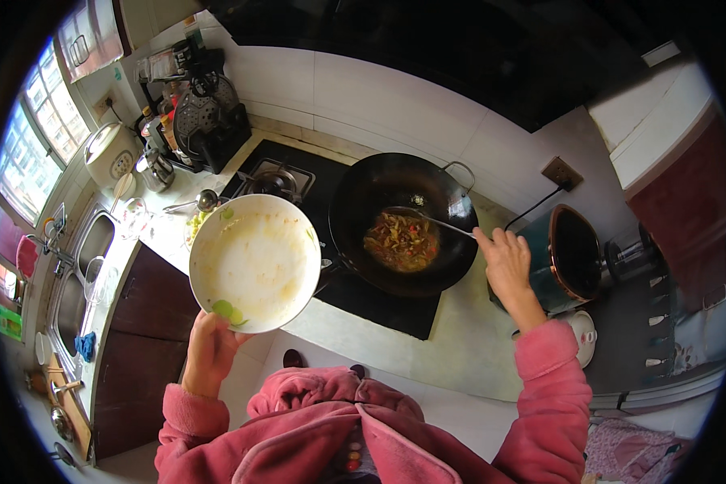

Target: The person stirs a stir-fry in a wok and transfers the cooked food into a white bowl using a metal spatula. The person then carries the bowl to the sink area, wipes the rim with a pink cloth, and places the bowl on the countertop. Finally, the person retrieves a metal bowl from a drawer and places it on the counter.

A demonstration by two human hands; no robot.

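My left hand (212,348) grips the rim of a white round dish (257,260), tilted so its inside faces up at me. Green vegetable slices cling near its rim, and yellowish stains mark the inside. With my right hand (509,263) I hold the metal handle of a utensil (444,225), whose head rests in the food inside a black wok (363,199). That cooked food (402,242) shows brown, green and red pieces in some liquid. The wok sits on the right part of a black gas hob (411,314).
Behind the dish are an uncovered burner (272,181), a ladle (206,200) and a bowl of green pieces (195,227). A rice cooker (110,154), metal pitcher (155,170) and bottles stand at the back left. A dark green pot (538,248) stands right of the wok; sinks (72,308) lie left.
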